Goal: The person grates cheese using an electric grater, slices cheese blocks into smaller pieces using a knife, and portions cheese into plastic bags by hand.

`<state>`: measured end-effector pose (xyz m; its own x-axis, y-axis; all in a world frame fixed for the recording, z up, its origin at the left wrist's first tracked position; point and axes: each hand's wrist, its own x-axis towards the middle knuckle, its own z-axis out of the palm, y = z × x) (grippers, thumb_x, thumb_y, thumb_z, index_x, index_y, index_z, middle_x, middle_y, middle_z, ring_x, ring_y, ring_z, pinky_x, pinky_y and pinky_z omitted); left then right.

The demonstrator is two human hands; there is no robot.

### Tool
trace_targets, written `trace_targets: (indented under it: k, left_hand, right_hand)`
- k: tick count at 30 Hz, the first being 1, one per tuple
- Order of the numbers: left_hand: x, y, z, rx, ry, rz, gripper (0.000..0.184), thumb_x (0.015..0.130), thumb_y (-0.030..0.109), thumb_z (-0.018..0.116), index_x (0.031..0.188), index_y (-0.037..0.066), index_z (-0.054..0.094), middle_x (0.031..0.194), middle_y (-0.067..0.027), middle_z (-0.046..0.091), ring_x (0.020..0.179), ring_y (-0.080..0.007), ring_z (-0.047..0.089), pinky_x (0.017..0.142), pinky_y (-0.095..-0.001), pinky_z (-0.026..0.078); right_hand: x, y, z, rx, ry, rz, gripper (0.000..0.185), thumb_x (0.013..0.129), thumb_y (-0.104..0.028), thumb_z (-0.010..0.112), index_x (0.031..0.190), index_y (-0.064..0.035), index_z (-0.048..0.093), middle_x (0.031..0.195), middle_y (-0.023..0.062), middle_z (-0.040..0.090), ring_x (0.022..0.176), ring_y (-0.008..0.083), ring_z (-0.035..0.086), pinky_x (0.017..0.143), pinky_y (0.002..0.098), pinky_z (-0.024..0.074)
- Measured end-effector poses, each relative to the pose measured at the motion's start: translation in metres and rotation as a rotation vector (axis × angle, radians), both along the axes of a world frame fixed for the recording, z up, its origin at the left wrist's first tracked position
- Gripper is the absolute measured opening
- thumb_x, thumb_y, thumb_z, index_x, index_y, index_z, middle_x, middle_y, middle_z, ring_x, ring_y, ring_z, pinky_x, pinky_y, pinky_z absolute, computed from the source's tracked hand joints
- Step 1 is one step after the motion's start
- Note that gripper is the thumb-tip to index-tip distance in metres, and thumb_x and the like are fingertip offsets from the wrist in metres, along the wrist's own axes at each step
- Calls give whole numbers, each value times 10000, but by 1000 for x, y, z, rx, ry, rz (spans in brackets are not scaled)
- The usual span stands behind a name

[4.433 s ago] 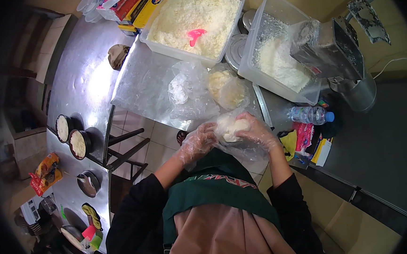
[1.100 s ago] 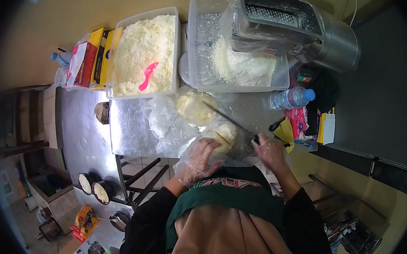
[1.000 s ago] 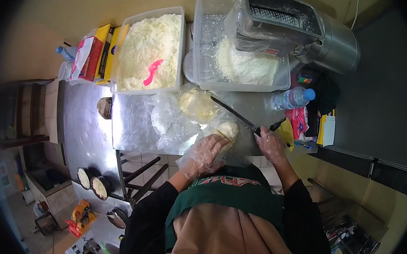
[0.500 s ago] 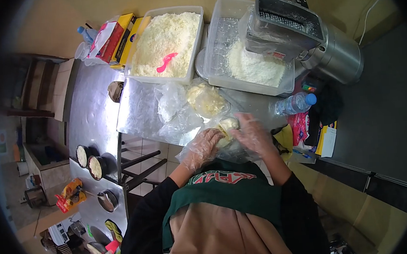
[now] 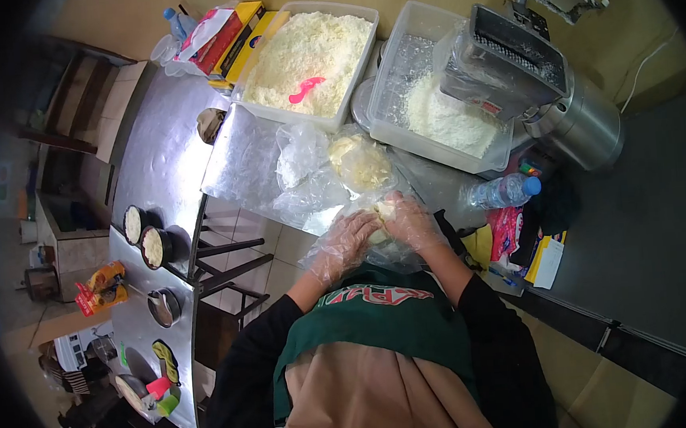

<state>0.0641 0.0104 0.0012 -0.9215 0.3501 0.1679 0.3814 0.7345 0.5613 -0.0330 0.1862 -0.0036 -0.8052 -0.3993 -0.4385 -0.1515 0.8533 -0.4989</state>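
Both hands wear clear plastic gloves. A pale ball of food (image 5: pixel 381 211) lies at the table's front edge, partly hidden by my fingers. My left hand (image 5: pixel 347 244) is curled round its left side and my right hand (image 5: pixel 409 221) round its right side. Beneath them is a sheet of thin clear plastic. Just beyond sits a clear bag with yellowish shreds (image 5: pixel 362 163). Left of that is another clear bag with white contents (image 5: pixel 299 160).
A tub of grated white food (image 5: pixel 308 61) holds a pink scoop. A second tub (image 5: pixel 384 123) stands under a metal grater machine (image 5: pixel 499 64). A water bottle (image 5: pixel 504 191) is at right; round pans (image 5: pixel 154 248) stand on the left table.
Earlier my right hand held a dark knife; it has let go and moved left to the pale ball, which both hands now close round. The view has turned somewhat.
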Motion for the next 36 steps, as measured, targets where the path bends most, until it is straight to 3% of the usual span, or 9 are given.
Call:
trace_targets:
  k: [10,12,15,20,22,28,30,33,36]
  left_hand:
    - [6,4,53,-39,-77,43,492,854,169,708,1316,137,541,1367,-97,556,1327,-342,487,1144,-505,353]
    - [8,1,61,124,-81,165,475,876,221,695,1316,137,538,1414,-97,524,1342,-325,472,1135,-541,349]
    - [8,-9,74,166,6,245,492,862,222,709,1315,132,539,1393,-106,547,1313,-336,502,1126,-539,364]
    - [3,-20,89,209,94,309,526,825,140,731,1315,95,546,1381,-136,552,1303,-357,506,1127,-532,351]
    - [4,-23,94,221,115,318,523,825,135,729,1315,95,547,1382,-136,552,1304,-359,506,1123,-537,353]
    - [13,-34,93,212,153,401,507,809,133,735,1285,107,565,1372,-139,560,1294,-370,514,1113,-543,365]
    - [16,-37,95,211,140,426,505,805,130,736,1280,107,567,1372,-141,560,1292,-370,515,1109,-542,372]
    - [17,-42,93,222,118,470,501,796,122,739,1268,106,570,1370,-141,560,1290,-369,517,1103,-542,381]
    - [16,-45,96,155,173,487,514,754,68,742,1241,78,579,1328,-179,582,1206,-403,565,1015,-465,463]
  right_hand:
    - [-12,42,31,-246,-95,-38,503,823,-266,687,1242,-32,537,1157,247,652,1077,385,641,927,423,502]
    - [-15,49,49,-308,-82,-58,488,859,-170,691,1306,-54,534,1074,164,685,1008,274,667,884,375,514]
    - [-28,53,118,-498,-459,-270,460,893,-100,676,1328,-59,534,1103,106,662,1028,185,634,886,327,508]
    - [-54,68,245,-1017,-260,-360,492,895,-137,729,1338,-62,528,1139,61,644,990,142,634,830,298,549]
    - [-79,75,287,-1021,-48,-307,476,891,-152,741,1322,-93,548,1142,46,643,1010,134,622,839,290,542]
    - [-174,105,368,-481,376,64,455,786,-146,716,1225,-113,598,1051,51,666,920,178,646,786,306,528]
    - [-187,98,374,297,758,345,526,738,-195,695,1253,-159,596,1109,118,661,1056,277,638,903,373,509]
    - [-190,67,373,668,533,455,523,725,-239,695,1238,-178,613,1122,165,655,1086,360,614,931,409,494]
    - [-205,55,350,601,581,516,535,717,-240,692,1240,-163,604,1065,203,663,1042,381,631,895,430,503]
